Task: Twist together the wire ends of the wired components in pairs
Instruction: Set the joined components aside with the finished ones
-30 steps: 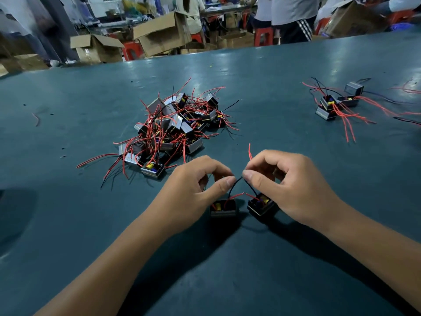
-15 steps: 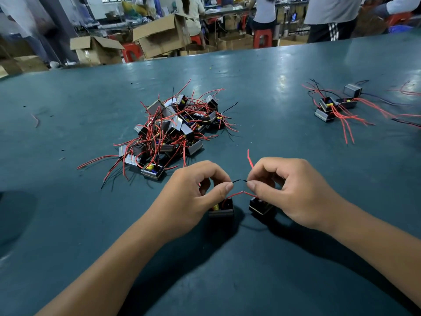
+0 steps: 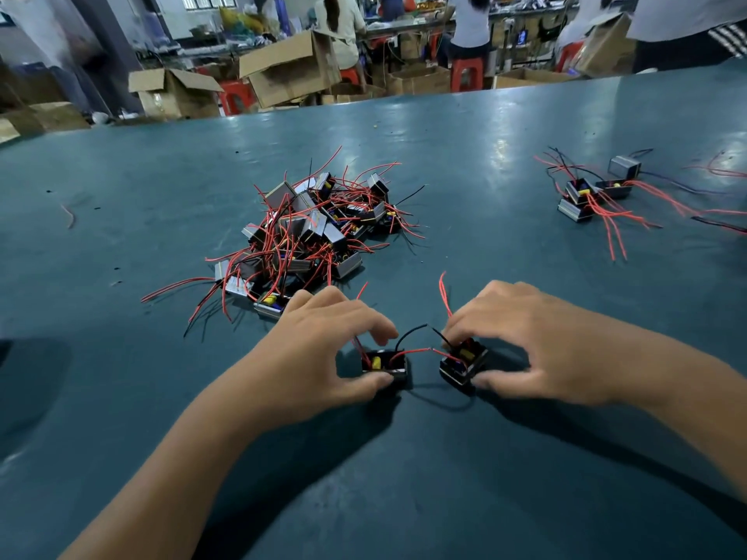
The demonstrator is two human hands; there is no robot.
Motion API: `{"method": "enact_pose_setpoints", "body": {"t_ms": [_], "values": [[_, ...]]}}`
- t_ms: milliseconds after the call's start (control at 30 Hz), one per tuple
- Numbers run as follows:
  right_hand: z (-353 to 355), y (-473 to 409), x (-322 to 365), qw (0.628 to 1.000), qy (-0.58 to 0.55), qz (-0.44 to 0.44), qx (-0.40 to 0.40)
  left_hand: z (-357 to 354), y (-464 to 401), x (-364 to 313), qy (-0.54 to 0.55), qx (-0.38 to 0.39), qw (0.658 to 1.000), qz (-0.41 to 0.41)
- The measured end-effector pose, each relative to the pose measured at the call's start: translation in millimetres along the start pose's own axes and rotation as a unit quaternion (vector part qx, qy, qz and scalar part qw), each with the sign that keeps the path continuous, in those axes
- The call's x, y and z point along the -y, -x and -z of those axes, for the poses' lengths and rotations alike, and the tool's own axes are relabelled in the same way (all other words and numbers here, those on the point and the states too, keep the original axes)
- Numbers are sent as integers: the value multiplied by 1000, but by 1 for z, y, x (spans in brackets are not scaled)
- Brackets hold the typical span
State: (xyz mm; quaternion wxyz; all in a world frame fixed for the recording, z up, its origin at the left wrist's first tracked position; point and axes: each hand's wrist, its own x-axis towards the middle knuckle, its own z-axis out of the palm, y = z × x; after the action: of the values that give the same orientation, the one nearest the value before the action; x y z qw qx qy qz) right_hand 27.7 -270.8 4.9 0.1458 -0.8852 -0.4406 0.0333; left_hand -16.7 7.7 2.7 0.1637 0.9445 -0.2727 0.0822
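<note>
Two small black box-shaped components sit on the teal table in front of me. My left hand point(image 3: 323, 353) grips the left component point(image 3: 384, 364) between thumb and fingers. My right hand point(image 3: 537, 349) grips the right component point(image 3: 463, 363), which is tilted. A red wire point(image 3: 420, 351) runs between the two boxes and looks joined in the middle. Two black wire ends point(image 3: 430, 331) rise between the hands, close together but apart. Loose red wires stick up behind each hand.
A pile of similar components with red and black wires point(image 3: 307, 232) lies just beyond my left hand. A smaller group of components point(image 3: 586, 196) lies at the far right. Cardboard boxes, red stools and seated people are beyond the table's far edge point(image 3: 364, 111).
Both hands have let go of the black wire ends and dropped down onto the two component boxes. The black ends now stand free between the hands.
</note>
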Motion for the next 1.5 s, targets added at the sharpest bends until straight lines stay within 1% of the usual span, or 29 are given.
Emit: {"method": "enact_pose_setpoints", "body": {"t_ms": [67, 133, 200, 267, 367, 467, 533, 600, 667, 767, 867, 933, 1067, 1167, 1200, 1267, 1300, 1333, 1400, 1433, 1467, 1500], "values": [[-2, -3, 6, 997, 64, -8, -36, -3, -1, -6, -20, -18, 1000, 1], [-4, -6, 12, 990, 121, -41, -65, -7, -4, -12, -47, -38, 998, 4], [-5, -8, 18, 978, 173, -88, -77, -12, -7, -20, -85, -54, 995, 12], [-5, -10, 22, 967, 211, -119, -85, -13, -10, -26, -123, -48, 991, 24], [-3, -10, 23, 965, 209, -122, -95, -9, -16, -29, -157, -5, 986, 47], [2, -6, 14, 968, 207, -126, -69, -5, -21, -27, -127, 9, 990, 56], [6, -2, 5, 966, 207, -144, -63, -4, -27, -28, -133, 29, 989, 56], [10, 1, -4, 962, 196, -171, -84, -7, -37, -32, -147, 43, 986, 64], [11, 1, -11, 952, 201, -202, -113, -14, -48, -39, -137, 41, 986, 82], [7, -2, -20, 933, 200, -260, -150, -29, -74, -53, -77, 36, 987, 135], [6, -4, -33, 915, 157, -322, -183, -43, -112, -63, -34, 37, 983, 175], [8, -6, -47, 903, 135, -360, -190, -48, -138, -68, 9, 42, 980, 196], [16, -16, -76, 891, 122, -399, -181, -55, -185, -67, 123, 59, 962, 239], [27, -25, -100, 877, 134, -427, -173, -62, -212, -64, 228, 44, 934, 273], [32, -28, -108, 870, 137, -437, -180, -64, -219, -63, 284, 31, 919, 271], [42, -32, -121, 861, 132, -451, -195, -68, -229, -64, 413, 14, 874, 257], [45, -33, -125, 859, 129, -450, -206, -69, -232, -65, 442, 17, 861, 250], [47, -34, -127, 857, 134, -443, -226, -69, -232, -65, 440, 24, 866, 236], [43, -34, -125, 854, 160, -396, -298, -68, -226, -62, 364, 19, 911, 193], [39, -34, -120, 860, 167, -353, -328, -65, -218, -59, 321, -1, 931, 173], [32, -34, -113, 879, 164, -304, -329, -62, -208, -56, 289, -25, 943, 160], [26, -36, -109, 907, 151, -256, -298, -58, -195, -53, 269, -50, 950, 151]]}}
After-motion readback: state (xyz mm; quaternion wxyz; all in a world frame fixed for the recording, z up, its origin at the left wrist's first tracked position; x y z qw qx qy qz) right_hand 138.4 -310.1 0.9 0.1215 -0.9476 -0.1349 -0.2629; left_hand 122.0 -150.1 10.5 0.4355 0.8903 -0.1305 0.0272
